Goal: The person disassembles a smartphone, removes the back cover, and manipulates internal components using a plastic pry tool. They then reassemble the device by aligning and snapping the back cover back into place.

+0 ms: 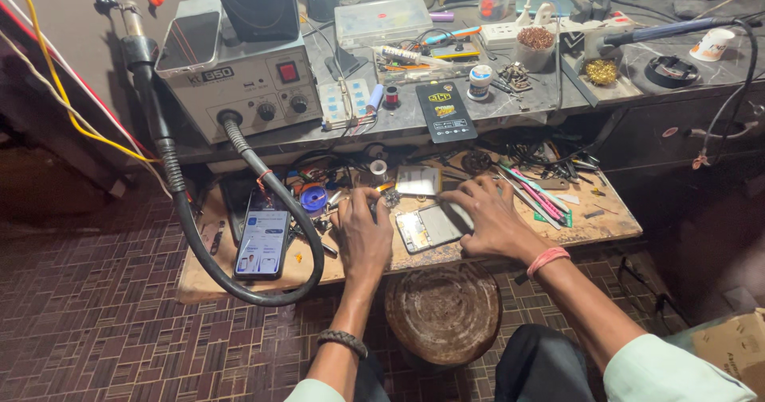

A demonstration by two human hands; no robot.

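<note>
An opened phone [429, 227] lies face-down on the low wooden work board [606, 225], its insides showing. My left hand [362, 231] rests just left of it, fingers curled near small parts; whether it pinches anything is hidden. My right hand [490, 215] lies flat on the phone's right end, fingers spread toward the top edge. A detached metal-backed panel [417, 180] sits just behind the phone.
A lit smartphone [261, 243] lies at the left, ringed by the black hose [239, 290] of the grey rework station [239, 75]. Tweezers and tools [542, 195] lie right. A round stool [443, 313] stands below. The upper shelf holds boxes, solder and a soldering iron.
</note>
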